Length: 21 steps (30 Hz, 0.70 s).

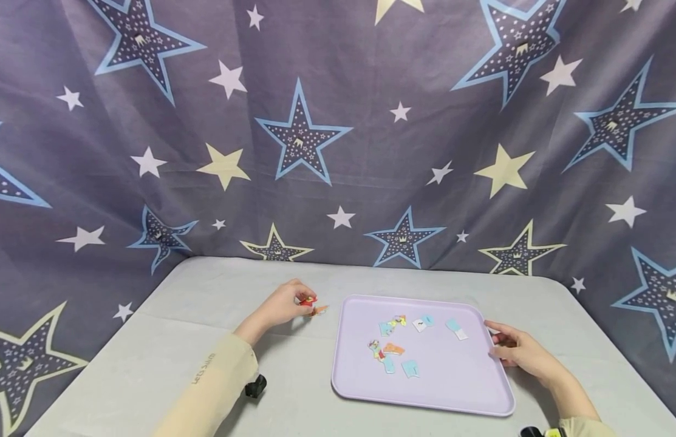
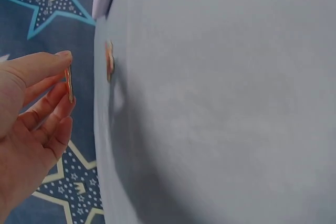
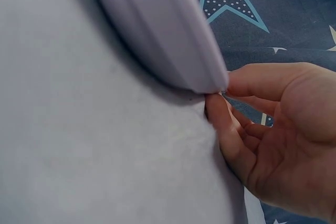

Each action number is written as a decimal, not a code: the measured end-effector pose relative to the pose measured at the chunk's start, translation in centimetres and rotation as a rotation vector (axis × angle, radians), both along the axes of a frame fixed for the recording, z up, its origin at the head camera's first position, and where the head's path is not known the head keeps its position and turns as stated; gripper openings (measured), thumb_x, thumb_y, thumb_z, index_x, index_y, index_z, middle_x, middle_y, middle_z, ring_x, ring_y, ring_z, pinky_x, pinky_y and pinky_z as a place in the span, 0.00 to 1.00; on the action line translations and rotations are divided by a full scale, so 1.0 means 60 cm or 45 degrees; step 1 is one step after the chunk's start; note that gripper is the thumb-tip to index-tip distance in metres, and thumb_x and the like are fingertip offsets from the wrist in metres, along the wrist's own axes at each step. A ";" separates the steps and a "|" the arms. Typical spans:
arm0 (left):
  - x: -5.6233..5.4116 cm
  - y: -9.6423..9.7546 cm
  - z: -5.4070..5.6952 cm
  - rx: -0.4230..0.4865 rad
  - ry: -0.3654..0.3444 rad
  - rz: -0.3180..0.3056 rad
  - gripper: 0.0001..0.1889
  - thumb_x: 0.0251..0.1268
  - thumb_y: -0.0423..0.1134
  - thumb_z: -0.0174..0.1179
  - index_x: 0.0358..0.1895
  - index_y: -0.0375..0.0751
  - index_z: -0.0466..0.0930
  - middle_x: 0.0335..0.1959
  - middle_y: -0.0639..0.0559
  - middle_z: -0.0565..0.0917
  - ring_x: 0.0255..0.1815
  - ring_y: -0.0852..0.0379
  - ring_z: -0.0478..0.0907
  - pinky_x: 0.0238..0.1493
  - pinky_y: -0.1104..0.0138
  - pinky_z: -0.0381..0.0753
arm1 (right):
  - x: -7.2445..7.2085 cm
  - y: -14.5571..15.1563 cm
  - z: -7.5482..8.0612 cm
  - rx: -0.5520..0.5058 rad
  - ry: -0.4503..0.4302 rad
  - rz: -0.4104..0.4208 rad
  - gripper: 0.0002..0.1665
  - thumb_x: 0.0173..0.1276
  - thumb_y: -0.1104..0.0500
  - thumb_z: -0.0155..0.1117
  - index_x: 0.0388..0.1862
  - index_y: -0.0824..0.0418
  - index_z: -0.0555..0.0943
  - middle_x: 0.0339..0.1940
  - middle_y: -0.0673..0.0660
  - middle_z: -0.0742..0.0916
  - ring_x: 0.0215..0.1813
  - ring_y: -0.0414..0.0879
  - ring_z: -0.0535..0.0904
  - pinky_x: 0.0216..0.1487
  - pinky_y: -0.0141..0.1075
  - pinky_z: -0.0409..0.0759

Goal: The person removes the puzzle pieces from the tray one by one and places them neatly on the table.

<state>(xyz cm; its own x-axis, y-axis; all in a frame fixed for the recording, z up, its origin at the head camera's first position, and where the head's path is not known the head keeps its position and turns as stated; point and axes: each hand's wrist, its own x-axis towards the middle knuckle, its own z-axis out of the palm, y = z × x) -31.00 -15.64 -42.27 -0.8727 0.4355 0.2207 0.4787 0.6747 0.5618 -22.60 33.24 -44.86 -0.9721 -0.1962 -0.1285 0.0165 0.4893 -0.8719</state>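
Observation:
My left hand (image 1: 285, 301) pinches a small red and yellow puzzle piece (image 1: 308, 301) between thumb and fingers, above the left part of the table. In the left wrist view the held piece shows edge-on. Just beneath it an orange puzzle piece (image 1: 318, 311) lies on the table. My right hand (image 1: 526, 354) grips the right rim of a pale purple tray (image 1: 452, 388), thumb and fingertips at its edge. On the tray lie several puzzle pieces, among them a light blue one (image 1: 410, 368), an orange one (image 1: 393, 348) and a blue and white one (image 1: 457, 328).
A pale grey cloth covers the table (image 1: 294, 388). Behind it hangs a dark curtain (image 1: 359, 164) printed with stars. The tray's left rim stands a short way right of the loose orange piece.

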 end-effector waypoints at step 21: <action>-0.003 -0.048 -0.027 -0.085 -0.052 0.067 0.11 0.46 0.31 0.66 0.36 0.36 0.82 0.31 0.49 0.76 0.33 0.56 0.74 0.37 0.66 0.72 | 0.001 0.001 0.000 -0.017 0.010 0.002 0.40 0.58 0.65 0.60 0.66 0.74 0.56 0.43 0.61 0.74 0.34 0.36 0.71 0.32 0.31 0.77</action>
<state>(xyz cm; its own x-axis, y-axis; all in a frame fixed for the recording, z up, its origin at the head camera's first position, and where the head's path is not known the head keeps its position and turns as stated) -31.17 -18.52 -43.88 -0.9024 0.4016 0.1562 0.4193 0.7348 0.5331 -22.54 33.30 -44.88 -0.9727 -0.1996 -0.1185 0.0090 0.4778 -0.8784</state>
